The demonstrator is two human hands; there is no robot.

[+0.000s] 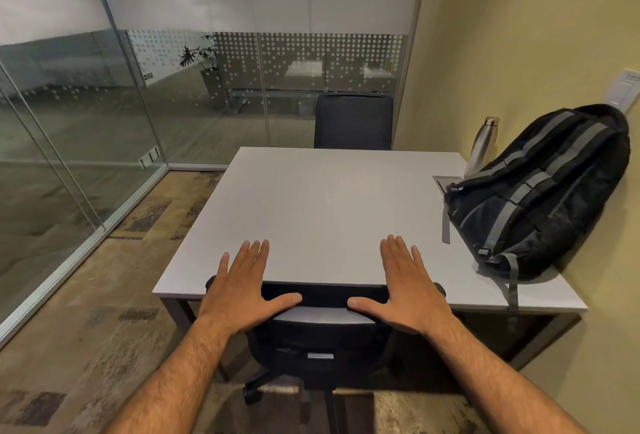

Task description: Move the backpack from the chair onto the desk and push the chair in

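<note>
A black backpack with grey straps lies on the right side of the grey desk, leaning against the yellow wall. The black office chair stands at the desk's near edge, its backrest top just under the desktop rim. My left hand and my right hand are spread flat above the top of the backrest, fingers apart and pointing over the desk, thumbs toward each other. Whether the palms touch the backrest is unclear. Neither hand holds anything.
A steel bottle stands behind the backpack near a cable hatch. A second black chair faces the desk's far side. Glass partitions run along the left and back; patterned carpet covers the floor.
</note>
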